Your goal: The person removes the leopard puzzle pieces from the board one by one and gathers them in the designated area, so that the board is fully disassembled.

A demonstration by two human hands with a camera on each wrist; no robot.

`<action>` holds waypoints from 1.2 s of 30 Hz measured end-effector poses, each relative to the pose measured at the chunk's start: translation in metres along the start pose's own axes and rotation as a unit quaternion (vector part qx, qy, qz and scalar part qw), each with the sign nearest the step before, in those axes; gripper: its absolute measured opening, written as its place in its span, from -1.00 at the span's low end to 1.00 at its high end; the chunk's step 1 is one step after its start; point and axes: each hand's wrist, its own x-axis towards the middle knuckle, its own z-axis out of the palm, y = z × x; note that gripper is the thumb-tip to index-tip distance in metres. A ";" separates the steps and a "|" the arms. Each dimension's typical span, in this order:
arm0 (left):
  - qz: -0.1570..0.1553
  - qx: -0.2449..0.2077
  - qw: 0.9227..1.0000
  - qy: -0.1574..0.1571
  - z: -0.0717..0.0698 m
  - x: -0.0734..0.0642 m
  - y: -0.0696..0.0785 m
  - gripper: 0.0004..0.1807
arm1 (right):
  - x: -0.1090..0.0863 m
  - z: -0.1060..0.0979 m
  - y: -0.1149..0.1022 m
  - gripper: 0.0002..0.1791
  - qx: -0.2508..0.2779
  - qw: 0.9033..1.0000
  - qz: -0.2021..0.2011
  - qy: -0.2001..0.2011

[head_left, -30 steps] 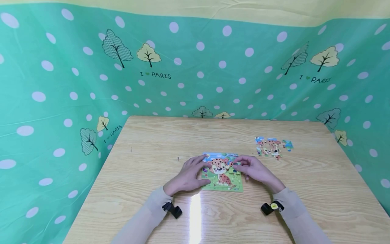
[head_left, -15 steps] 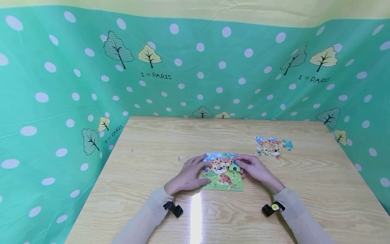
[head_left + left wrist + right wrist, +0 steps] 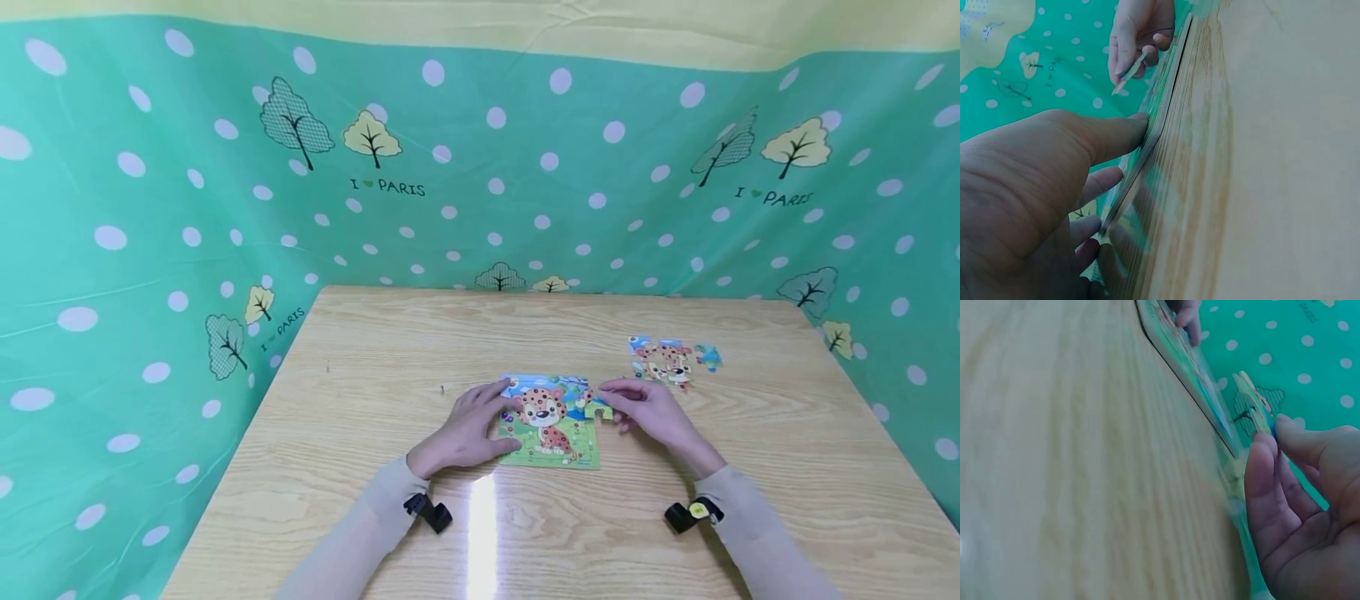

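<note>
My left hand rests on the left side of a flat jigsaw puzzle, its thumb and fingers spread over the board. The puzzle pictures a spotted leopard cub on green grass under a blue sky. Just beyond the board's right edge, my right hand pinches a green puzzle piece with a notch in its lower side. In the right wrist view, the thumb and fingertips grip the piece by its edge, tilted above the table. The left wrist view has my left thumb lying on the board's near edge.
Farther right on the wooden table lies a loose cluster of removed puzzle pieces, with a blue-green piece beside it. A polka-dot cloth hangs behind the table and along its sides.
My right hand has moved right, carrying the puzzle piece off the right part of the board and over its edge. The left hand has stayed in place on the board.
</note>
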 end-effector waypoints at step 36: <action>0.007 -0.001 1.000 0.002 0.000 -0.002 0.001 -0.42 | -0.019 -0.082 0.022 -0.26 -0.018 0.989 0.046 0.140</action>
